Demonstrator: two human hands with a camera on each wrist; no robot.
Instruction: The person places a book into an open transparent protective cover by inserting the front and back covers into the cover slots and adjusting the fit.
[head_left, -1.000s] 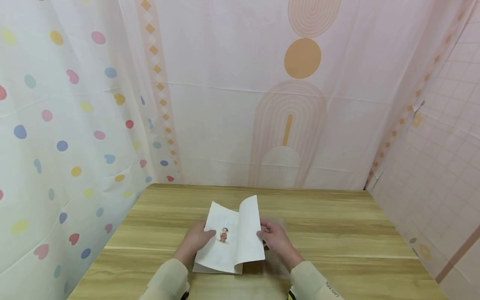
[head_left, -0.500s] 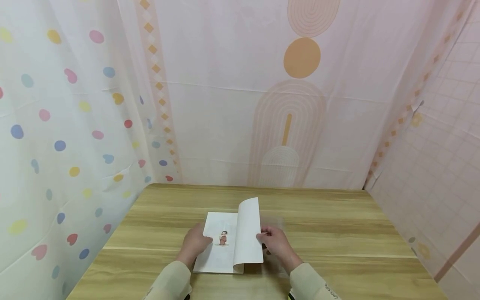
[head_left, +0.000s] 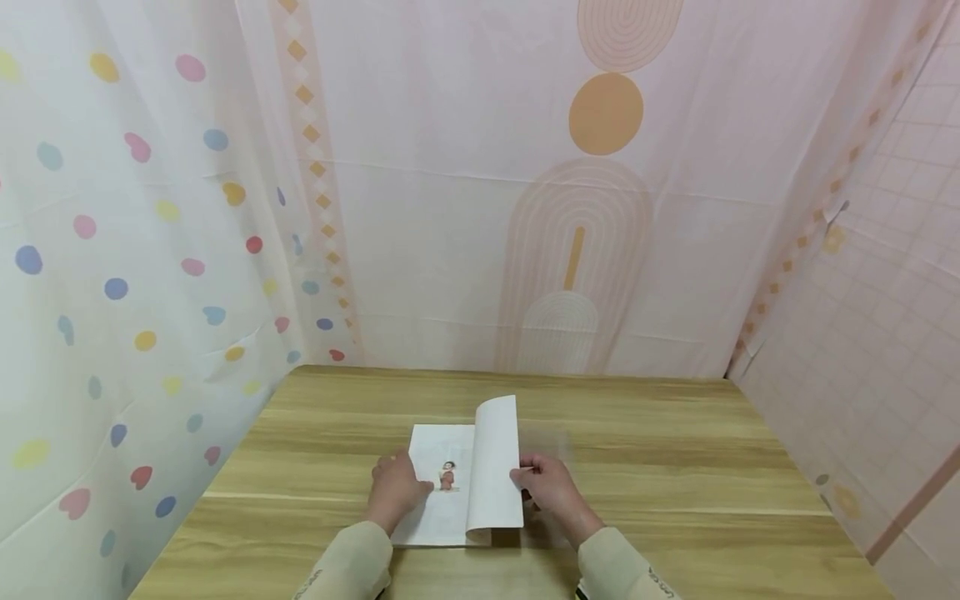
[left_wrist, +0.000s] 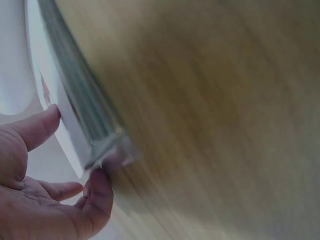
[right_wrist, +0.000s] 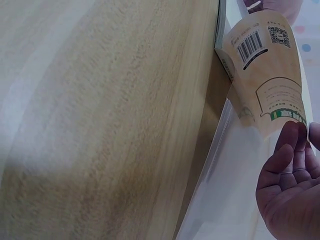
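Observation:
A book (head_left: 450, 525) lies on the table, its left page bearing a small drawn figure (head_left: 447, 477) in red. My left hand (head_left: 395, 490) is at its left edge, thumb on the page; in the left wrist view the curled fingers touch clear plastic (left_wrist: 117, 150) at the book's corner. My right hand (head_left: 553, 490) pinches the outer edge of the raised, curved back cover (head_left: 495, 467). That cover's outer side, in the right wrist view, is tan with a barcode (right_wrist: 250, 46) and a QR code (right_wrist: 279, 36). Beneath it, a clear plastic sheet (right_wrist: 230, 180) extends rightward.
The wood-grain table (head_left: 675, 467) spreads out around the book. A pale curtain (head_left: 435, 250) with arch prints hangs behind it. Dotted cloth (head_left: 150, 250) stands at the left, and grid-patterned cloth (head_left: 900, 292) at the right.
The left-hand pages, lifted and tilted a second ago, now lie flat. My left hand has shifted slightly, its thumb further onto the page. My right hand keeps its pinch on the raised cover.

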